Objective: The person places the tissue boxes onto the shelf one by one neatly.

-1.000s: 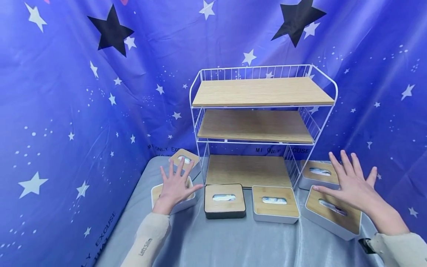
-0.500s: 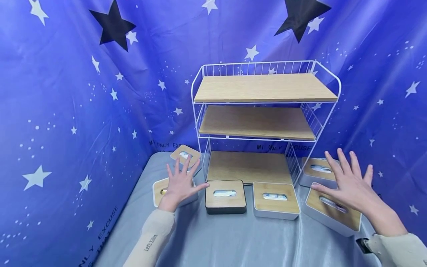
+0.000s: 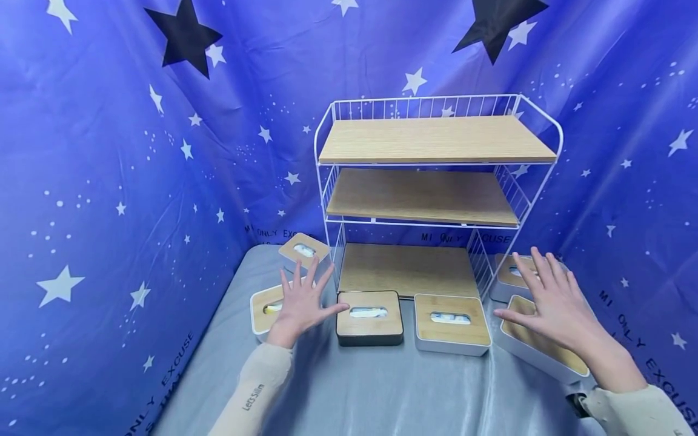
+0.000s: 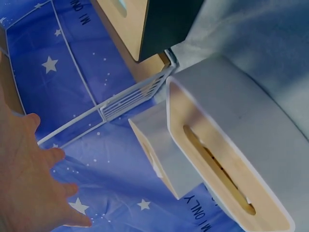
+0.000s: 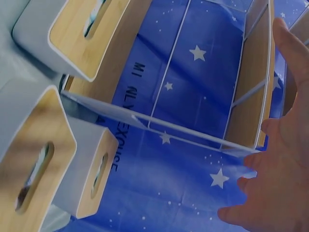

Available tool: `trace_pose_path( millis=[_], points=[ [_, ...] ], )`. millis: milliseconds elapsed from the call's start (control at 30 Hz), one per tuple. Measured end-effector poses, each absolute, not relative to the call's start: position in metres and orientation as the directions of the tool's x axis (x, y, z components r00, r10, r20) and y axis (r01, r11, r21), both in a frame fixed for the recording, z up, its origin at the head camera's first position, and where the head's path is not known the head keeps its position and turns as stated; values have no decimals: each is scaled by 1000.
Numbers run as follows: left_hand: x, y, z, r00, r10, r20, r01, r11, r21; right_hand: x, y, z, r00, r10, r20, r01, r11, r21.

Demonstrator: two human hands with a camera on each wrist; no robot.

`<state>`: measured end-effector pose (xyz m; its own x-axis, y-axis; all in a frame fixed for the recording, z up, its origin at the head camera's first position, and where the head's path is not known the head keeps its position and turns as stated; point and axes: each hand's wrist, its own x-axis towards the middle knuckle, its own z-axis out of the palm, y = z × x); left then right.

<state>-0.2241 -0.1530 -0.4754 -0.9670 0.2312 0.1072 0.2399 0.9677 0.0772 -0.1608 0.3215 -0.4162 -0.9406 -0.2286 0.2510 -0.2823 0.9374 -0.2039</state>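
My left hand [image 3: 300,306] hovers with spread fingers over the front left tissue box [image 3: 263,306], which has a white body and a wooden lid. Behind it stands another wooden-lidded tissue box [image 3: 294,245]. Just right of the left thumb sits the black tissue box [image 3: 365,321]. My right hand [image 3: 561,306], fingers also spread, is above the front right tissue box [image 3: 537,351] and hides much of its lid. A further tissue box [image 3: 504,281] at the back right is partly covered by its fingers. Both hands hold nothing.
A white wire rack [image 3: 428,221] with three wooden shelves stands at the back. In front of it, beside the black box, is a white tissue box [image 3: 452,327]. Grey cloth [image 3: 403,393] covers the table, and a blue star-patterned curtain [image 3: 131,212] surrounds it.
The left hand has moved slightly right, towards the black tissue box. My right hand has shifted left over the front right box, covering its slot. The view has tilted down a little.
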Motion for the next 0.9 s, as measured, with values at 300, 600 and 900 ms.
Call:
trace_pose_path(
  millis=[300, 600, 900],
  points=[
    [-220, -149, -485, -961, 240, 137, 256, 959, 119, -159, 302, -423, -924, -269, 271, -336, 910, -242],
    [-213, -147, -496, -964, 236, 123, 250, 960, 122, -160, 282, -434, -932, -261, 253, -338, 877, -342],
    [-208, -140, -506, -961, 242, 134, 264, 948, 178, -164, 254, -452, -934, -263, 241, -342, 851, -398]
  ],
)
